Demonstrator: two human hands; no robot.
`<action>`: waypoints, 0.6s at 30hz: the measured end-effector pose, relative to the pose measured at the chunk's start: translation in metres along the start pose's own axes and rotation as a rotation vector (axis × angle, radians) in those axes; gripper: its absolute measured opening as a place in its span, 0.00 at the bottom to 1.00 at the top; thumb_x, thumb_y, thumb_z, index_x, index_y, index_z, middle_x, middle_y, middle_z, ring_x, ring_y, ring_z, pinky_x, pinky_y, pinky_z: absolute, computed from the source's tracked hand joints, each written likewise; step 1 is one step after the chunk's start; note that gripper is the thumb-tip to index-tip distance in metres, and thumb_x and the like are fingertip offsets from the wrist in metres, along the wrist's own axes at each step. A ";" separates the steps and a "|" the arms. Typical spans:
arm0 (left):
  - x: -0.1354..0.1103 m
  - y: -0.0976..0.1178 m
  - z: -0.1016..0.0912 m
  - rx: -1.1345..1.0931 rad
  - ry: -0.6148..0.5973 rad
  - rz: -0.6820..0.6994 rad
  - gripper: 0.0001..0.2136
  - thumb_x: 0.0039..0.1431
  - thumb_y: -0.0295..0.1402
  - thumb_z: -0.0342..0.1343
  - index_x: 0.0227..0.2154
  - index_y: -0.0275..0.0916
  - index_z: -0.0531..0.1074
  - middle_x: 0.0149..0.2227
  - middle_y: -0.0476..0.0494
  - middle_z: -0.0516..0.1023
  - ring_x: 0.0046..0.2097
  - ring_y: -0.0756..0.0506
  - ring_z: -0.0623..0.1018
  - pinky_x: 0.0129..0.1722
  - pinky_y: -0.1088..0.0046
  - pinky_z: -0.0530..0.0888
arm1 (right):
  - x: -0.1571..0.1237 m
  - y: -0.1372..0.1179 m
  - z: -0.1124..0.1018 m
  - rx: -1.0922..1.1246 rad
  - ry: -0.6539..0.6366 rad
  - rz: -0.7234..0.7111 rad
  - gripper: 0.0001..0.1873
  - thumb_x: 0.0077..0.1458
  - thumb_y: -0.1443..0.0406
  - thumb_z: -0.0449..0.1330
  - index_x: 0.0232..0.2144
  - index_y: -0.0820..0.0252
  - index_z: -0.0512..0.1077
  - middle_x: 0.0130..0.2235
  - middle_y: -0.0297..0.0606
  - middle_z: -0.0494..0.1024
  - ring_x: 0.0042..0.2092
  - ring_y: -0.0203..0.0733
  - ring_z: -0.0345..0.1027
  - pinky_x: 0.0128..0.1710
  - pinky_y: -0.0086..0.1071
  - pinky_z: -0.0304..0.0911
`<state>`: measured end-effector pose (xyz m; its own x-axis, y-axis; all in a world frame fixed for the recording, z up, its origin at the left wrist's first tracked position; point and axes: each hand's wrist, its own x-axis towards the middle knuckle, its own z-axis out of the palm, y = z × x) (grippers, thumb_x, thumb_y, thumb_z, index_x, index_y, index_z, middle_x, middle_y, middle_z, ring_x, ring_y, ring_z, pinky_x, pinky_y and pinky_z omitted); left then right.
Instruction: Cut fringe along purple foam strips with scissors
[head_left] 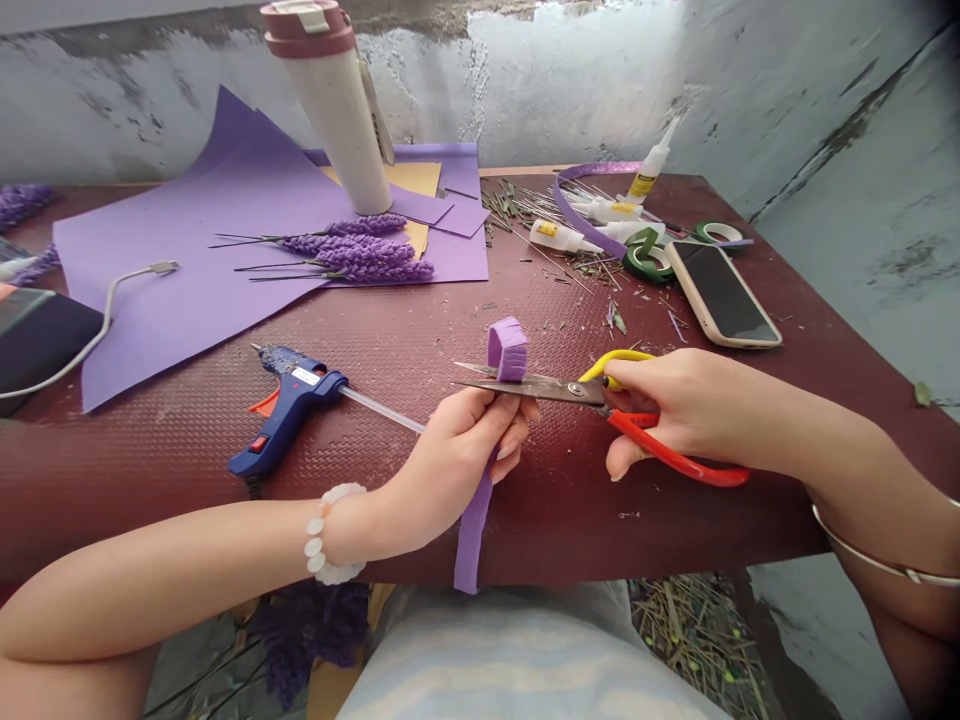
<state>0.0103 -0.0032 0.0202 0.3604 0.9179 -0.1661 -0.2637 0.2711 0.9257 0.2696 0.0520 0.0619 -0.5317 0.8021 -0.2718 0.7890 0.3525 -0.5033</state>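
Note:
My left hand [476,435] pinches a narrow purple paper strip [474,535]. Its lower length hangs toward the table's front edge, while the upper end curls over above my fingers and shows small cuts along one side. In my right hand [675,400] are scissors [555,388] with one yellow and one red handle. Their blades point left, slightly parted, and lie across the strip just above my left fingertips. Whether the blades are cutting into the paper at this instant I cannot tell.
A blue glue gun [296,400] lies left of my hands. Behind are purple sheets [172,240], purple flower stems [375,258] and a tumbler [330,120]. At right sit a phone [724,292], green tape [646,258], glue bottles [652,165] and loose wires.

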 end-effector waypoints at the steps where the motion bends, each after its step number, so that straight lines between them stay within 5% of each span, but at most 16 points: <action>1: 0.000 -0.001 -0.001 -0.007 -0.009 0.002 0.21 0.72 0.50 0.76 0.35 0.40 0.76 0.23 0.59 0.64 0.23 0.53 0.63 0.26 0.72 0.59 | 0.000 0.001 0.000 0.010 -0.004 0.001 0.42 0.47 0.19 0.71 0.32 0.43 0.67 0.30 0.36 0.77 0.31 0.57 0.71 0.33 0.47 0.61; 5: -0.004 -0.004 -0.006 -0.059 -0.086 0.045 0.21 0.76 0.52 0.73 0.39 0.39 0.80 0.24 0.56 0.69 0.24 0.51 0.66 0.26 0.71 0.62 | 0.000 0.018 -0.001 0.161 -0.157 -0.046 0.37 0.53 0.29 0.79 0.32 0.45 0.68 0.25 0.27 0.72 0.28 0.48 0.63 0.30 0.42 0.58; 10: -0.009 -0.003 -0.009 -0.081 -0.150 0.048 0.22 0.77 0.54 0.72 0.42 0.37 0.82 0.26 0.51 0.77 0.24 0.50 0.70 0.26 0.70 0.66 | 0.001 0.039 -0.004 0.386 -0.374 -0.121 0.42 0.55 0.23 0.76 0.33 0.49 0.70 0.27 0.24 0.70 0.29 0.41 0.57 0.29 0.38 0.56; 13: -0.010 0.000 -0.007 -0.073 -0.143 0.027 0.21 0.75 0.52 0.74 0.41 0.37 0.82 0.24 0.52 0.77 0.23 0.50 0.70 0.25 0.71 0.66 | -0.001 0.031 -0.008 0.407 -0.388 -0.101 0.40 0.56 0.25 0.76 0.32 0.50 0.71 0.29 0.25 0.70 0.30 0.41 0.57 0.29 0.38 0.55; 18: -0.011 0.005 -0.004 -0.047 -0.142 -0.006 0.24 0.74 0.56 0.74 0.37 0.39 0.80 0.22 0.54 0.74 0.22 0.51 0.68 0.25 0.71 0.65 | -0.006 -0.001 -0.014 0.307 -0.367 0.086 0.24 0.62 0.46 0.72 0.29 0.49 0.66 0.26 0.27 0.67 0.27 0.42 0.56 0.26 0.38 0.51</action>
<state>0.0015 -0.0107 0.0249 0.4843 0.8668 -0.1185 -0.3020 0.2928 0.9072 0.2768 0.0535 0.0758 -0.5860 0.5796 -0.5663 0.7366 0.0896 -0.6704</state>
